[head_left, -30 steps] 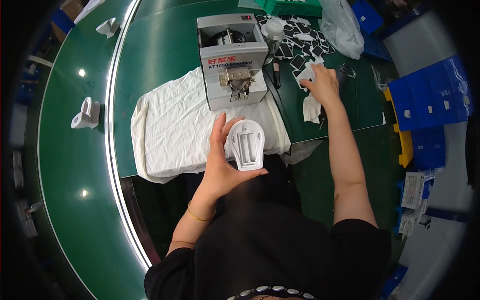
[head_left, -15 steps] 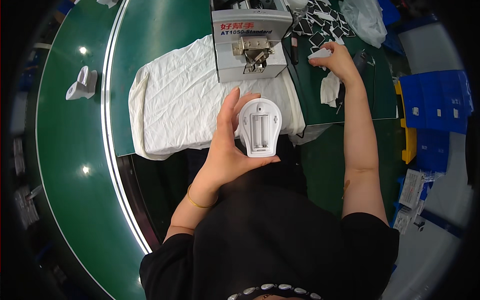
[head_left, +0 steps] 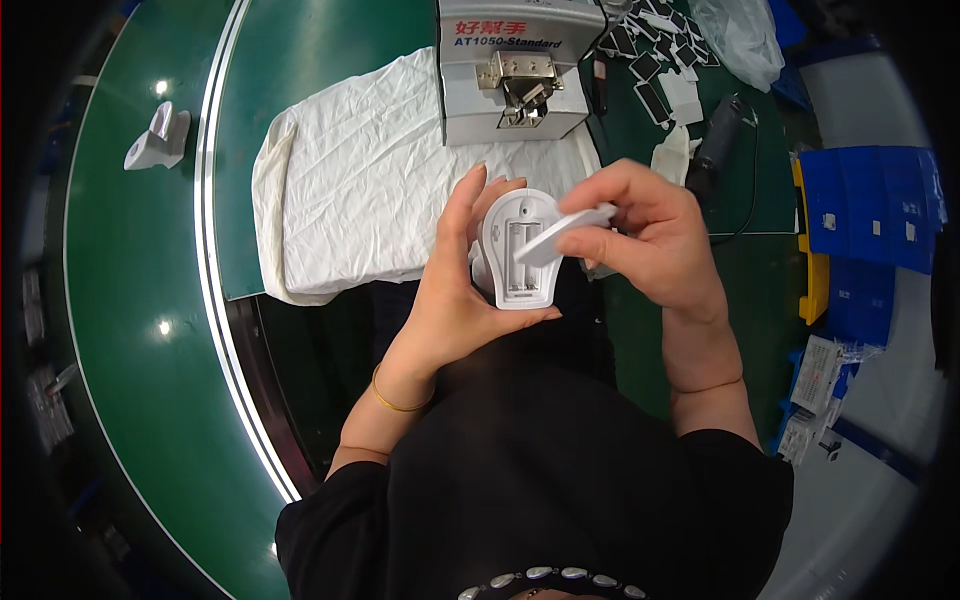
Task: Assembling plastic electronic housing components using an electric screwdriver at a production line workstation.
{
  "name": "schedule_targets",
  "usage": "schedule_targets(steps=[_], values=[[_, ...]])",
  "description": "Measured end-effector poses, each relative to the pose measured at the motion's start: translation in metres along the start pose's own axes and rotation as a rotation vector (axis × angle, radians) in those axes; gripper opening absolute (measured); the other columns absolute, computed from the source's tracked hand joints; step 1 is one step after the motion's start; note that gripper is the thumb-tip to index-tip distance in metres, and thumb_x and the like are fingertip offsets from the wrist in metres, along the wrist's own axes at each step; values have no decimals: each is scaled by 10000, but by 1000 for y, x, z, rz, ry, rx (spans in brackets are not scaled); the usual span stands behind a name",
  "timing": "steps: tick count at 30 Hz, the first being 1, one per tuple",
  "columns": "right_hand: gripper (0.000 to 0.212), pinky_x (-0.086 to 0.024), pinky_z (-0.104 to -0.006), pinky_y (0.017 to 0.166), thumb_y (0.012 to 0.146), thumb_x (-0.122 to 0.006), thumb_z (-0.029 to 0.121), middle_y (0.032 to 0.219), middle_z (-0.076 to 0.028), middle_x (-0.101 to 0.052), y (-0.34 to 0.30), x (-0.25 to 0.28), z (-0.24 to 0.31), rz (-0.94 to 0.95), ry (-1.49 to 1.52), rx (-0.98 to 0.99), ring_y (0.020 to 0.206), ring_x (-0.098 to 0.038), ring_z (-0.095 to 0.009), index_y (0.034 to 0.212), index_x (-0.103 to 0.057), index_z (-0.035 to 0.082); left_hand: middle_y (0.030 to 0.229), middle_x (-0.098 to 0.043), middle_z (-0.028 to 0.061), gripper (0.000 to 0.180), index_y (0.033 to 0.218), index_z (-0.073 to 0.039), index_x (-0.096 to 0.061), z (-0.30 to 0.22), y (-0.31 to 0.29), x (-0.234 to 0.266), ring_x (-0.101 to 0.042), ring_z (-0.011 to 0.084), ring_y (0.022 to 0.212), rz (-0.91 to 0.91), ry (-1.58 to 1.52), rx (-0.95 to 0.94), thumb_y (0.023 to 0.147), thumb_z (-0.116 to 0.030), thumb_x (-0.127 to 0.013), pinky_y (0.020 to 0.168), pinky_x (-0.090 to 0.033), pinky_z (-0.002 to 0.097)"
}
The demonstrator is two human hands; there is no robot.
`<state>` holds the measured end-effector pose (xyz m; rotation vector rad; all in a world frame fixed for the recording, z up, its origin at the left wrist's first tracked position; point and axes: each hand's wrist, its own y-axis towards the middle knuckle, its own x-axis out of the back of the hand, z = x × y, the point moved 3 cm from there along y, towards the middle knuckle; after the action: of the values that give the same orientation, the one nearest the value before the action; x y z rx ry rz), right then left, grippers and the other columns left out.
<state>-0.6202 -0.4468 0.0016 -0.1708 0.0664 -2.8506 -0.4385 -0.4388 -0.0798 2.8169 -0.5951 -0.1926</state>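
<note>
My left hand is closed around a white plastic device housing, its battery compartment facing me. No batteries show in the two slots, and metal contacts are visible at the lower end. Between thumb and fingers, my right hand grips a white battery cover. The cover is tilted over the right side of the compartment and hides part of it; whether it touches the housing I cannot tell.
Ahead stands a grey metal machine, with a white cloth spread around its base. Several small black-and-white panels lie at the back right, near a dark cylindrical tool. A white plastic part sits far left; blue bins stand right.
My right hand has come from the pile at the back right to the housing, carrying the white battery cover. My left hand has stayed almost in place with the housing.
</note>
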Motion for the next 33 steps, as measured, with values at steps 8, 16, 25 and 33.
schedule_targets(steps=[8, 16, 25, 33], values=[[198, -470, -192, 609, 856, -735, -29, 853, -20, -683, 1, -18, -12, -46, -77, -100, 691, -588, -43, 1048, -687, -18, 1468, -444, 210, 1301, 1564, -115, -140, 1, -3, 1, -491, 340, 1326, 28, 45, 27, 559, -112, -966, 1084, -429, 453], [295, -516, -238, 785, 878, -741, 33, 1170, -54, -642, -2, -21, -9, 7, -888, 320, 1046, -590, -104, 1169, -698, 19, 1466, -459, 204, 1271, 1561, -111, -177, 6, -7, 5, -480, 341, 1349, 7, 2, -17, 561, -103, -961, 1106, -405, 445], [725, -458, -336, 1013, 940, -669, 92, 1331, -147, -529, -22, -45, -52, -79, 279, -78, 1186, -555, -196, 1523, -253, -20, 1534, -327, 258, 890, 1590, -87, -66, 0, -15, 7, -437, 311, 1362, -43, -430, 196, 922, -45, -652, 1110, -373, 420], [713, -456, -338, 1000, 909, -698, 68, 1311, -141, -541, -31, -47, -60, -96, 212, 64, 1150, -565, -190, 1494, -296, 4, 1533, -376, 231, 970, 1583, -92, -123, -2, -19, 1, -467, 302, 1351, -46, -423, 253, 852, -112, -761, 1127, -363, 409]])
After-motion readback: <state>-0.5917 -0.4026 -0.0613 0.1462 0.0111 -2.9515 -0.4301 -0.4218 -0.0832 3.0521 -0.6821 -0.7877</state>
